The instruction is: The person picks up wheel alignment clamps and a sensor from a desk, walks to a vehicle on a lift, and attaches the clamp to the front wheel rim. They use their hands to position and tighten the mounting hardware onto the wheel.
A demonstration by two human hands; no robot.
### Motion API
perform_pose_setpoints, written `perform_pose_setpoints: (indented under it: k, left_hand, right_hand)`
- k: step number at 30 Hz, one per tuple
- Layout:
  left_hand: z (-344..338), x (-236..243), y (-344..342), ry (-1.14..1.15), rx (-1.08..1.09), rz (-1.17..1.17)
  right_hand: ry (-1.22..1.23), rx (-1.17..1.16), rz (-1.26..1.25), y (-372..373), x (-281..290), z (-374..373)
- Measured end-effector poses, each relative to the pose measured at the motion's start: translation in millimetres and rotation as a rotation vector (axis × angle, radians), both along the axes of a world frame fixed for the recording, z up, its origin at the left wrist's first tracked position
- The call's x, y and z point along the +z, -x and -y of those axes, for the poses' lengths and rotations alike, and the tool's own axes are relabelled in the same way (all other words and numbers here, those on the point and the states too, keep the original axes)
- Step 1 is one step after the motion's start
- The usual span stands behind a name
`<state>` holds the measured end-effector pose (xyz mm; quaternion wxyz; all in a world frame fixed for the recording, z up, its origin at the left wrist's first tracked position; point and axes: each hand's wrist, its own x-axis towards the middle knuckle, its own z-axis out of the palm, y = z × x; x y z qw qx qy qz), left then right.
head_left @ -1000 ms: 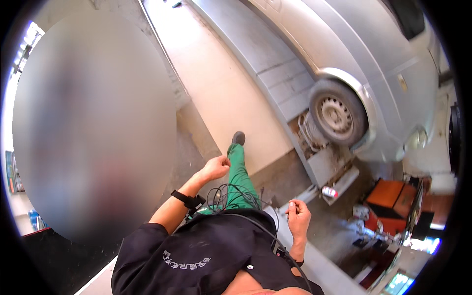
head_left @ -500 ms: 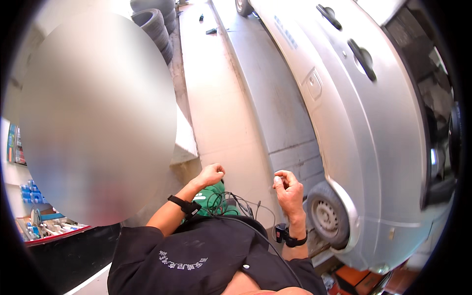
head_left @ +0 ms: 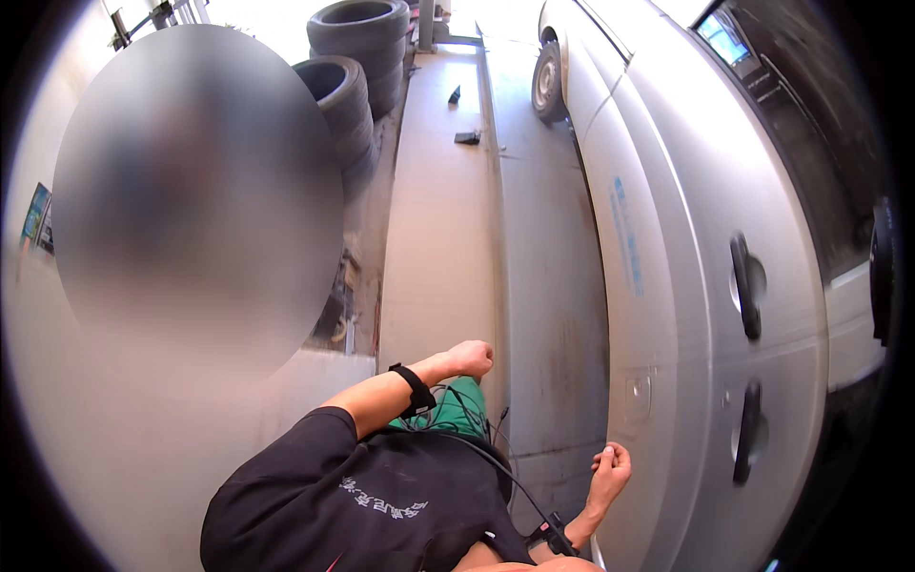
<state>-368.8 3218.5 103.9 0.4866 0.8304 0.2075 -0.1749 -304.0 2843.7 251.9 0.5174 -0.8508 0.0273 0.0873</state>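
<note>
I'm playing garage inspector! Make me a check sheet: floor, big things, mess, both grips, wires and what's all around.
Surface: pale floor strip beside a grey strip.
Main things: silver car with two black door handles.
Clutter: two small black blocks on the pale strip.
Left grip: curled in front of the body; nothing seen in it.
Right grip: fingers bent near the car; touching or not, can't tell.
Cables: thin dark cables around the person's waist.
Surroundings: stacked tyres beyond the pale strip's left edge; much of the left side is blurred.
</note>
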Motion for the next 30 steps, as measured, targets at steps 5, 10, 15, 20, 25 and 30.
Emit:
perform_pose_setpoints:
  k: [5,10,15,20,25,30]
  left_hand:
    - [-167.6,-41.2,-54.4,-0.080,0.125,-0.143]
    - [-352.0,-63.7,9.5,-0.074,0.682,-0.344]
    - [-452.0,-40.9,26.3,0.130,1.255,-0.208]
    - [-557.1,-93.6,12.9,0.397,1.431,-0.461]
    - [-703.9,-89.6,-94.7,0.379,1.222,-0.519]
    - [-887.9,-59.3,-238.1,0.154,0.987,-0.427]
  right_hand:
    - [-0.101,0.023,-0.114,-132.7,-55.1,-134.2]
    - [-0.074,0.344,-0.099,-277.4,-9.9,-345.8]
    - [-0.013,0.587,-0.011,-391.1,7.8,-530.1]
    - [0.001,0.627,-0.034,-470.6,-19.7,-696.5]
    - [0.114,0.533,-0.242,-523.2,-52.5,-810.7]
    - [0.092,0.439,-0.264,-592.3,-54.4,-920.0]
